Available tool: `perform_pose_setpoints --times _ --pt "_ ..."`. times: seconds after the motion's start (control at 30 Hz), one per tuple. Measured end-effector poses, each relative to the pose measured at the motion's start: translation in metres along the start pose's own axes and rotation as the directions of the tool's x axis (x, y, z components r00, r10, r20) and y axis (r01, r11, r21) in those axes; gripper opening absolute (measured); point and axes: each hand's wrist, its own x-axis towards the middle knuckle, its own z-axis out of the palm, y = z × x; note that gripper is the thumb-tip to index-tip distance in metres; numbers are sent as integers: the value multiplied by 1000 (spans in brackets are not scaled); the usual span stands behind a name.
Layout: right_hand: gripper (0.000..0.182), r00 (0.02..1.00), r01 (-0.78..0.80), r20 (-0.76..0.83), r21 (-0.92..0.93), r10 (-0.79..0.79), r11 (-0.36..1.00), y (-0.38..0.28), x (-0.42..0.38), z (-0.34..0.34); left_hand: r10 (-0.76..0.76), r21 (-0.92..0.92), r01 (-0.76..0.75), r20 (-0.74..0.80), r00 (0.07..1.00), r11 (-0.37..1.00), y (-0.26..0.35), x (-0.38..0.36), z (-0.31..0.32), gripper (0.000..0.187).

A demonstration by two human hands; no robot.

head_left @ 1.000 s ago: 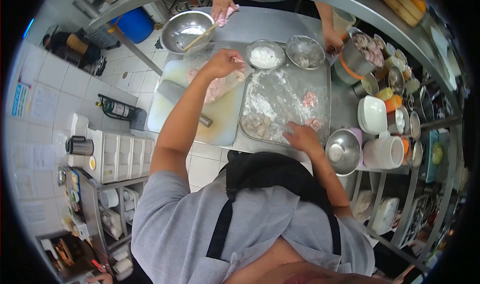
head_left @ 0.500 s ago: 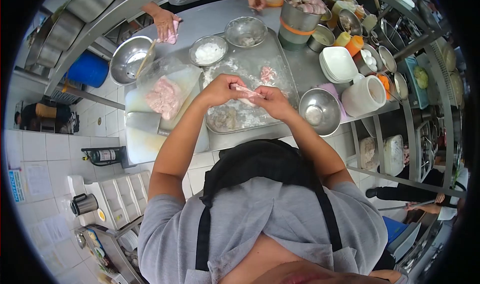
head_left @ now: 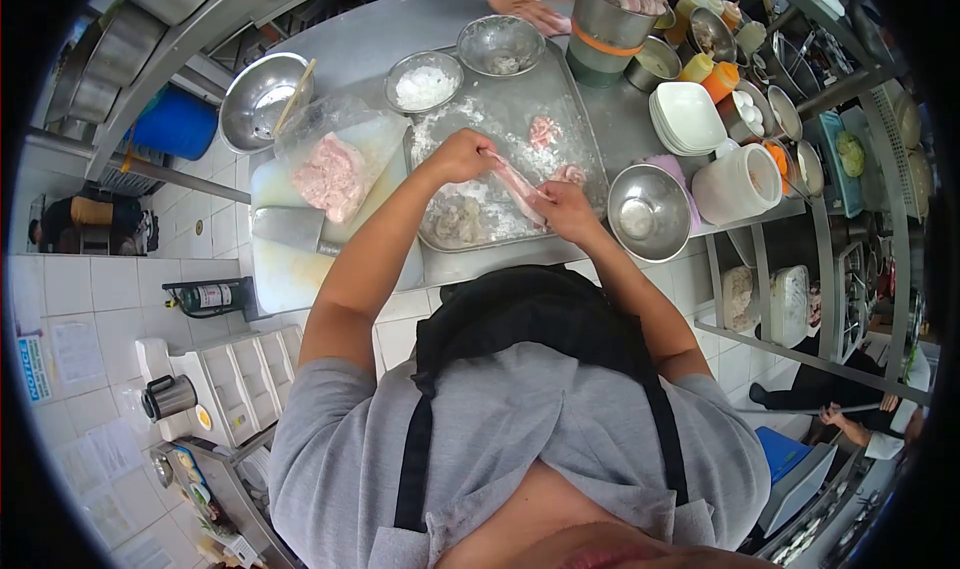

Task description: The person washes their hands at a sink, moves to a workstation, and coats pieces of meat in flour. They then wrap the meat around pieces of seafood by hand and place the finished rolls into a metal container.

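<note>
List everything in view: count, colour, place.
tray: one, grey, centre
meat strip: one, pink, above tray
metal bowls: at least four, silver, by tray
cutting board: one, whitish, left of tray
cleaver: one, grey, on board
meat bag: one, pink, on board
orange-banded pot: one, silver, right of tray
square dishes: one stack, white, right
tub: one, white, beside dishes
barrel: one, blue, far left
co-worker's hand: one, bare, beyond tray
left grip: one, bare, strip's far end
right grip: one, bare, near end
</note>
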Motion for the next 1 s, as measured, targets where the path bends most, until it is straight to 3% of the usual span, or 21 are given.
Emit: perform_pose_setpoints --times 0.03,0.1,0.17,0.2,0.23,0.27,0.47,0.67,0.73,0.77,0.8,0.83,0.87,0.9,0.93,1.0 --pt "28 998 -67 5 7 67 998 -8 1 4 61 145 -57 -25 998 988 -6 6 0 23" --pt "29 991 -135 21 13 135 991 -12 5 11 108 234 -92 -57 992 968 -17 16 2 25" --pt "31 981 -193 -51 -210 186 959 -1 17 18 156 320 -121 -85 984 940 -24 25 3 27" --pt "31 982 -191 -43 -213 186 958 9 19 21 113 386 -76 -75 991 920 -26 31 4 28" --pt "31 996 -77 -74 -370 54 926 17 20 23 69 449 -32 -67 995 893 -29 36 5 29" --pt "31 993 29 -83 -519 -85 854 25 21 25 64 444 -25 -72 995 896 -33 39 7 29" --pt "35 998 -61 -41 -704 45 708 -5 4 18 72 461 -2 -135 988 888 -39 45 9 30" --pt "34 998 0 38 -811 52 585 -21 -7 -1 -84 395 180 -249 965 901 -37 46 6 25" --pt "35 998 11 43 -829 45 560 -27 -13 -2 2 447 275 -526 850 851 -28 34 10 23" --pt "36 998 21 48 -845 37 534 -29 -16 -2 3 448 273 -525 851 851 -27 28 12 23" --pt "36 998 18 46 -845 39 535 -30 -19 -3 144 509 164 -511 847 845 -29 22 15 25" --pt "36 979 184 107 -827 -173 531 -30 -23 -2 280 568 56 -487 827 821 -30 15 18 29" --pt "38 913 343 160 -800 -375 492 -29 -25 -1 279 567 52 -481 831 822 -31 6 22 29" --pt "38 916 337 157 -799 -369 498 -26 -26 2 307 586 -67 -320 896 808 -32 -4 28 32" --pt "40 883 431 251 -770 -398 470 -22 -25 6 331 582 -187 -152 931 792 -32 -13 32 35" --pt "43 839 519 339 -732 -425 441 -12 -25 14 326 650 -180 -110 939 738 -42 -23 39 39"
